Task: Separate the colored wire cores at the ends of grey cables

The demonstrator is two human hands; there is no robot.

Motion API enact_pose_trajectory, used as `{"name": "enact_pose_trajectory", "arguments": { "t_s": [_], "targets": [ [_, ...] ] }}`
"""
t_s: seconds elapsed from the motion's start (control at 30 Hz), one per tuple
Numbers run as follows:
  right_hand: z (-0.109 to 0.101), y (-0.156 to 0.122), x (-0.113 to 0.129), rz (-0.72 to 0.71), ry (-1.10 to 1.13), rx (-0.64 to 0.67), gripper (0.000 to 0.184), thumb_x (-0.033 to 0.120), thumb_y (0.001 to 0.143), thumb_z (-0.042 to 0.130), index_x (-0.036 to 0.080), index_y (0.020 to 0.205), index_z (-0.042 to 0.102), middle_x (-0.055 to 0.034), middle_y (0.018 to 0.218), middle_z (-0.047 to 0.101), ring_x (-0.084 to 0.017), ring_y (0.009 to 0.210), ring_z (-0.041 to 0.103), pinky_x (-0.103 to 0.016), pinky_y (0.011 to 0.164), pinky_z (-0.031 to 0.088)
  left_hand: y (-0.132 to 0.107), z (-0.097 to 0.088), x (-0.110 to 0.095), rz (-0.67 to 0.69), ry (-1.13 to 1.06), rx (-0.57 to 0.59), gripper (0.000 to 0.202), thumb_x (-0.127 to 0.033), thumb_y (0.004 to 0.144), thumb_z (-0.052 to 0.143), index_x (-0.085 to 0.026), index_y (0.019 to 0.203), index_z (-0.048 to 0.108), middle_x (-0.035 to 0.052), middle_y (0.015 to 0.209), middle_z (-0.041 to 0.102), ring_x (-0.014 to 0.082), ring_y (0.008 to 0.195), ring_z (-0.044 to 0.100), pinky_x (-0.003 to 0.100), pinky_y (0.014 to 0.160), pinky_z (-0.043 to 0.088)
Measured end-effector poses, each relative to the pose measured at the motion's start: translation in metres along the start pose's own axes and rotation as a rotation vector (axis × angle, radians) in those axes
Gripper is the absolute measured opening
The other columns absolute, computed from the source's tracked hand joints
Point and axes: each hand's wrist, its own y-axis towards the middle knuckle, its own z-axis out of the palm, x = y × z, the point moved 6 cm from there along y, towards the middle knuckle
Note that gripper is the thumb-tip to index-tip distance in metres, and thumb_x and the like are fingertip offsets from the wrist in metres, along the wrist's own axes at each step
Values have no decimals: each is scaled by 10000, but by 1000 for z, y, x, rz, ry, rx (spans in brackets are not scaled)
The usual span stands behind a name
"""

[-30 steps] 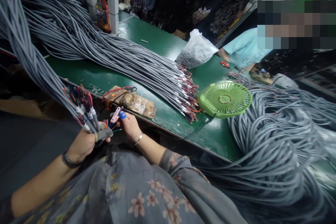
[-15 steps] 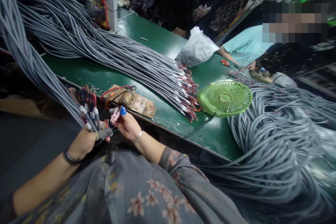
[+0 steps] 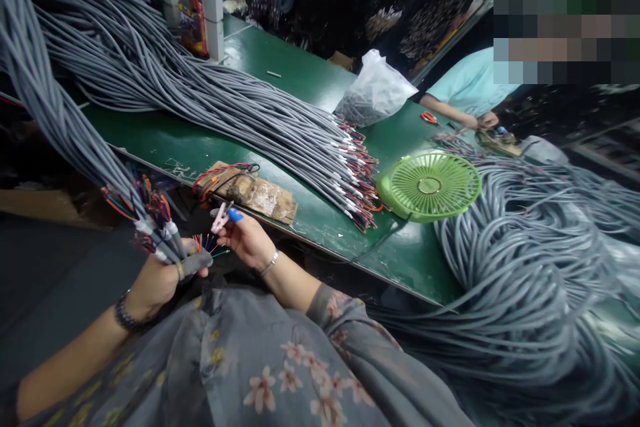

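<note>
My left hand [image 3: 167, 277] is closed round several grey cables [image 3: 173, 243] at their stripped ends. Its thumb has a grey cover, and a small fan of thin coloured wires [image 3: 203, 242] sticks out beside it. Other ends with orange, red, green and dark wires [image 3: 157, 203] stand above that fist. In my right hand [image 3: 246, 239] is a small pale pink clip [image 3: 219, 220], pinched close to the fanned wires. A blue cover [image 3: 235, 215] is on one of its digits. Whether the clip touches a wire I cannot tell.
A wooden block with wires [image 3: 267, 197] lies at the green table's [image 3: 300, 80] near edge. Behind it is a long bundle of grey cables [image 3: 240, 103]. A green fan [image 3: 429, 185], a plastic bag [image 3: 375, 90] and coiled cables [image 3: 510, 267] are further right. A co-worker's hands [image 3: 485, 121] are across the table.
My left hand has shifted slightly left and down, and the cable ends with it have swung left. The fanned wires are spread more widely. My right hand still holds the clip.
</note>
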Motion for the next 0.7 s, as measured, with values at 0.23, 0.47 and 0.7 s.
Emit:
{"name": "enact_pose_trajectory", "arguments": {
  "t_s": [0.23, 0.47, 0.7],
  "targets": [
    [3, 0, 3, -49, -78, 5, 504, 655, 812, 880, 177, 857, 728, 11, 691, 668, -99, 609, 558, -226, 588, 492, 13, 6, -7, -2, -119, 15, 363, -508, 577, 907, -212, 471, 725, 52, 486, 674, 174, 497, 548, 301, 520, 417],
    [-11, 3, 8, -248, -230, -142, 578, 703, 687, 929, 210, 692, 627, 57, 586, 552, -109, 577, 483, -263, 609, 459, 22, 9, -11, -45, -176, 64, 285, -451, 541, 920, -230, 504, 743, 50, 480, 663, 171, 476, 545, 303, 508, 435],
    [-1, 10, -2, -80, -128, -43, 579, 767, 886, 761, 191, 840, 724, -11, 724, 660, -147, 668, 584, -264, 637, 497, 23, 12, -15, -56, -186, 123, 362, -505, 504, 938, -219, 466, 721, 56, 462, 658, 167, 464, 548, 294, 504, 430]
  ]
}}
